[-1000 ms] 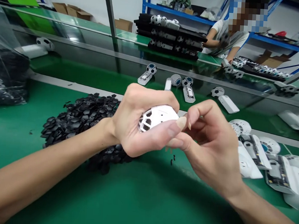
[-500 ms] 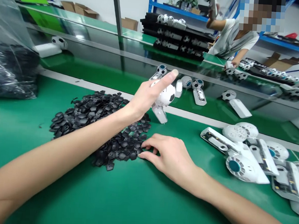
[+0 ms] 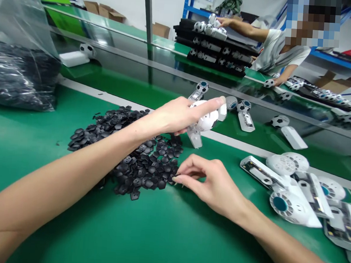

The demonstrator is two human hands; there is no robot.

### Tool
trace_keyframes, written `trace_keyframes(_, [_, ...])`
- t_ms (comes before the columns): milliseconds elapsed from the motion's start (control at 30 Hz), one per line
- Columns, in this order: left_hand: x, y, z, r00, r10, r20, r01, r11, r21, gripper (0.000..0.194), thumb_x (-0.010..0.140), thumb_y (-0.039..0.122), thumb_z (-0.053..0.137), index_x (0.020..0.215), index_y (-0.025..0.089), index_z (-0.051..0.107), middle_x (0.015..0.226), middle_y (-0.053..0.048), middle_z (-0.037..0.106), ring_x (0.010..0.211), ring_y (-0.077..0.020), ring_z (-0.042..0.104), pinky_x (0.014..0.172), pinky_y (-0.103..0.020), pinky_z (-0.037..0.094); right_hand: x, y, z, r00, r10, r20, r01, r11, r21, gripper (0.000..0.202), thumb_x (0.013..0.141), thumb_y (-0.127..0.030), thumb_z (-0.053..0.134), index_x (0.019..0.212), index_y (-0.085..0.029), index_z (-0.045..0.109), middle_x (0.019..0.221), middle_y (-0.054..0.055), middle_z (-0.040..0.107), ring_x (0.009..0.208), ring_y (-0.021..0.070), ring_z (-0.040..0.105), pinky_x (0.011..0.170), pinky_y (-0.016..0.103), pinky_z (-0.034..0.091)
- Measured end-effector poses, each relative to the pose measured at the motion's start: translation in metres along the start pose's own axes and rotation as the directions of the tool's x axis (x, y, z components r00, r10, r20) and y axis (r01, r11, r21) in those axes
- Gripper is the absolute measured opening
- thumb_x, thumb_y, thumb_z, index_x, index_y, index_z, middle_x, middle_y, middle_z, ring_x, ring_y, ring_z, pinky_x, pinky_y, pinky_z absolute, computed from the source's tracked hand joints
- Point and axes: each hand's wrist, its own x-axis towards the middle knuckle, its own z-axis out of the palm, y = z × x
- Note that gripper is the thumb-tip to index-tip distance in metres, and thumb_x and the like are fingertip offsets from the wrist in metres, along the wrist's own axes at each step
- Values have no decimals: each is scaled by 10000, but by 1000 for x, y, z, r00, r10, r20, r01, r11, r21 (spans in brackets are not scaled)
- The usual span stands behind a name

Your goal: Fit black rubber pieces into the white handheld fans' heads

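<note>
My left hand [image 3: 179,114] is closed around a white football-patterned device [image 3: 208,121] above the far side of the black heap, its thumb stretched along the top. The device has a round head with black patches and a pale lower part hanging down; my palm and fingers hide some of it. At the right edge of a heap of small black pentagon pieces [image 3: 149,167], my right hand [image 3: 211,181] pinches one black pentagon piece [image 3: 175,176] between thumb and fingertips. That piece is mostly covered by the fingers.
Opened white devices [image 3: 292,204] lie to the right on the green table [image 3: 163,238]. Several ball-headed devices [image 3: 246,116] rest on the belt beyond. A plastic bag of black pieces [image 3: 21,74] stands at left. Across the belt, a person [image 3: 276,46] reaches toward stacked black trays [image 3: 210,50].
The view has shifted slightly. My right fingertips have closed on a black piece at the heap's edge. My left hand still holds the device. The person opposite has lowered a device onto the stacked trays.
</note>
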Motion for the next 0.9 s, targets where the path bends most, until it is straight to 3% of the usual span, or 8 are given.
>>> trace_keyframes(133, [3,-3,-5,993,-72,95,82,992,-100,673,813,845,686,756,184,802,633,-117,699,553,-258,655,578,-355,497,2,-9,-14,995,5,-96,2,998,70,74,943,-265,834,1003,-222,825,892,-21,853,792,136,798,760,197,611])
trace_keyframes(300, [7,-5,-9,983,-7,182,66,945,-322,558,788,741,816,924,201,803,823,-104,784,626,-226,698,589,-328,586,1,-21,-26,989,-32,-144,51,990,129,26,916,-228,855,889,-226,855,874,-18,853,791,124,801,754,155,623])
trace_keyframes(467, [5,-3,-9,976,109,190,62,693,-718,379,820,448,924,1053,215,737,949,-45,785,824,-236,775,809,-399,685,0,-31,-36,945,-87,-314,148,973,175,97,906,-155,842,922,-247,873,826,-29,844,716,120,803,720,160,647])
trace_keyframes(567, [5,-1,-7,980,137,146,45,562,-826,273,865,275,883,1059,171,721,993,-58,787,910,-228,784,927,-398,670,0,-34,-43,912,-123,-390,182,976,118,137,893,-135,844,928,-262,885,838,-31,848,727,120,803,709,155,644])
trace_keyframes(633, [5,-1,-4,984,141,104,17,517,-856,250,870,186,848,1074,163,706,989,-50,778,916,-201,775,923,-341,645,0,-34,-47,902,-153,-404,195,979,63,139,894,-135,840,922,-262,888,845,-27,846,735,121,798,706,161,640])
trace_keyframes(800, [6,-7,6,988,150,26,-71,604,-794,535,753,126,882,1220,247,652,976,-10,743,833,-176,730,693,-252,522,0,-35,-54,901,-136,-411,171,984,49,204,912,-156,832,1094,-241,867,830,-13,834,739,141,804,735,206,661])
trace_keyframes(900, [3,-9,14,984,175,47,-83,665,-742,492,780,242,906,1209,250,666,987,-11,712,885,-190,712,755,-287,549,1,-36,-60,892,-68,-448,156,974,162,159,821,-226,946,941,-207,843,781,9,834,691,178,815,688,231,678])
